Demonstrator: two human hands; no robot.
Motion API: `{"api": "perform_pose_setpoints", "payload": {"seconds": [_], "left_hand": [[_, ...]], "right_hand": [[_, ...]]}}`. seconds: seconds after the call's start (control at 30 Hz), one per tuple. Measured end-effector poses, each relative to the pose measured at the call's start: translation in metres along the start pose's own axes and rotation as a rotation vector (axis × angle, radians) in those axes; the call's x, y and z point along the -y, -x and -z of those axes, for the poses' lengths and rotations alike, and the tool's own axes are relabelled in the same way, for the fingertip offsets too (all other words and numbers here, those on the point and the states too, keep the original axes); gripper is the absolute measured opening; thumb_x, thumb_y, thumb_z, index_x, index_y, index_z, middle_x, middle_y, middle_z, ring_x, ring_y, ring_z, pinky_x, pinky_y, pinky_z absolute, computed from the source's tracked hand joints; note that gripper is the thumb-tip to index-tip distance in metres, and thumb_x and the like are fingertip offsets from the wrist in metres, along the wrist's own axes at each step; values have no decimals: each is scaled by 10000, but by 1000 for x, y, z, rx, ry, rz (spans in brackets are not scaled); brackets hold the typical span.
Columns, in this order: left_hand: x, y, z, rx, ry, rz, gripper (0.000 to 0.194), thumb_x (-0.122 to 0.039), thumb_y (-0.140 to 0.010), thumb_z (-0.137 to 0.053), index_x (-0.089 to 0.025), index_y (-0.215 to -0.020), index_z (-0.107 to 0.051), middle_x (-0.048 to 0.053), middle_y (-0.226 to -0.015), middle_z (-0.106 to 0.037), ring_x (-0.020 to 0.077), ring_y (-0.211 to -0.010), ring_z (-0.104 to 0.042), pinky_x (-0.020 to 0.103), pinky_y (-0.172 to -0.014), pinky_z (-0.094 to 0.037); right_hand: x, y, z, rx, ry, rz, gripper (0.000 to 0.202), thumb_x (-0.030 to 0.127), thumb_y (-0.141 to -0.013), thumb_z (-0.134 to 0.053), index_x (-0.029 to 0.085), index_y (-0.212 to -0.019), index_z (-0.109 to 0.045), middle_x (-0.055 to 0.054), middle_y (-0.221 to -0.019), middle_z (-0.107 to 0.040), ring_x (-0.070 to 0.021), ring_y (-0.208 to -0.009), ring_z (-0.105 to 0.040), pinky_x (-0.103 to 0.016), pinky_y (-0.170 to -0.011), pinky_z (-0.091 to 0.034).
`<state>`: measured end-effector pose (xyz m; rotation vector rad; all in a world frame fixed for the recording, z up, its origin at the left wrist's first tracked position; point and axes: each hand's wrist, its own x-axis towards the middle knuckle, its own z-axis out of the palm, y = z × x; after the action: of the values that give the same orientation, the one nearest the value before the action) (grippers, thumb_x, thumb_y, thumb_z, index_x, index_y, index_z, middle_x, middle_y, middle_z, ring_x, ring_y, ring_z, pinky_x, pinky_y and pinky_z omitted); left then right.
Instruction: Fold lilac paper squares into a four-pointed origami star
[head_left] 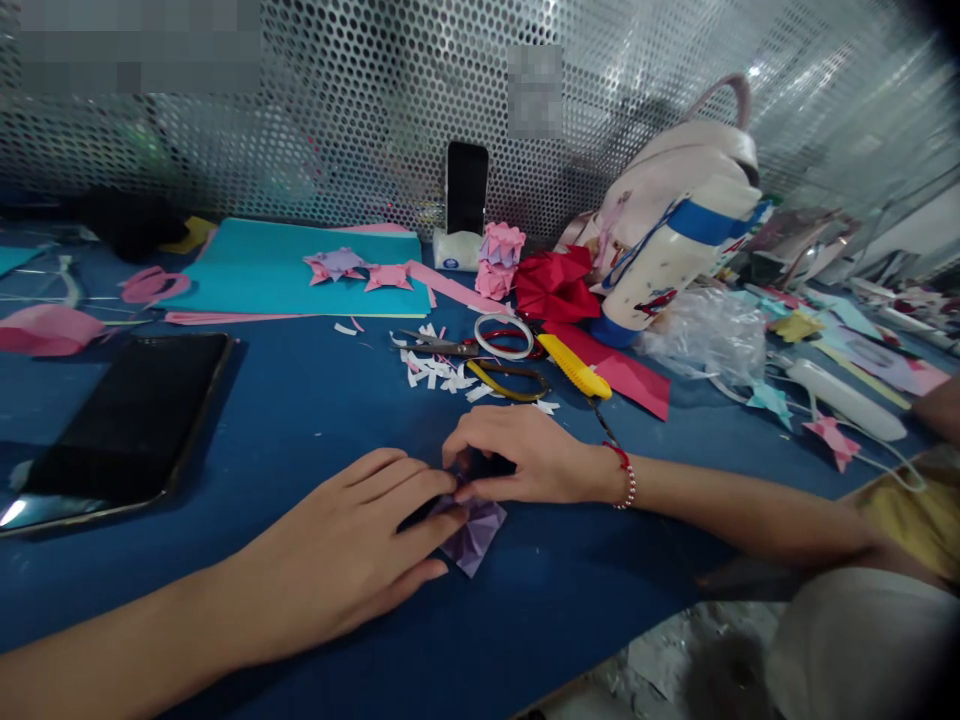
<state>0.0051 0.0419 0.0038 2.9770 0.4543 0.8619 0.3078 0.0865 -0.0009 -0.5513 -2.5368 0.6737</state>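
A small square of purple origami paper [480,535] with creases fanning from its middle lies on the blue table. My left hand [356,530] reaches in from the left, its fingertips pressed on the paper and holding its left and upper part. From the right, my right hand [525,455], with a red cord and beaded bracelet [626,480] at the wrist, pinches the paper's far edge between thumb and bent fingers. The fingers of both hands cover the upper part of the paper.
Scissors [442,345], a yellow cutter [574,368] and white paper scraps [435,375] lie beyond my hands. A phone [135,420] is at left, blue paper sheets [255,270] behind. A bottle [675,250], red folded paper [559,285] and a bag [667,170] stand back right.
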Motion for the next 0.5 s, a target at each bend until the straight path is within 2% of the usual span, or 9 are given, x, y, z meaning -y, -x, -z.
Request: {"api": "perform_pose_setpoints", "payload": {"seconds": [0.1,0.2,0.33,0.5], "left_hand": [[3,4,0,30,37,10,373,-258,-1376,-445,-264,-1337,-816,49,-1223,-811,244,-1127,-764,380,-998,-588],[6,9,-1,46,61,33,428,-299,-1400,-369,-271,-1379,-796,69,-1260,-784,254,-1186,-763,384,-1004,-587],[8,11,-2,79,84,28,340,-308,-1395,-450,-284,-1409,-789,55,-1291,-783,244,-1183,-758,372,-1020,-583],[8,14,-9,45,97,45,440,-318,-1409,-364,-270,-1394,-801,66,-1286,-776,265,-1209,-743,402,-1029,-555]], "right_hand": [[-3,3,-4,-1,48,-9,422,651,-1350,-676,246,-1281,-775,-27,-1082,-804,-209,-973,-730,-320,-872,-523],[-4,6,-8,-21,157,54,534,683,-1390,-511,234,-1285,-780,-45,-1078,-795,-221,-979,-728,-330,-872,-520],[-4,7,-11,-42,290,110,517,603,-1419,-460,225,-1262,-775,-54,-1082,-793,-225,-994,-734,-336,-887,-521],[0,6,-12,-95,406,189,466,458,-1437,-443,203,-1234,-777,-53,-1082,-812,-213,-960,-717,-347,-848,-499]]}}
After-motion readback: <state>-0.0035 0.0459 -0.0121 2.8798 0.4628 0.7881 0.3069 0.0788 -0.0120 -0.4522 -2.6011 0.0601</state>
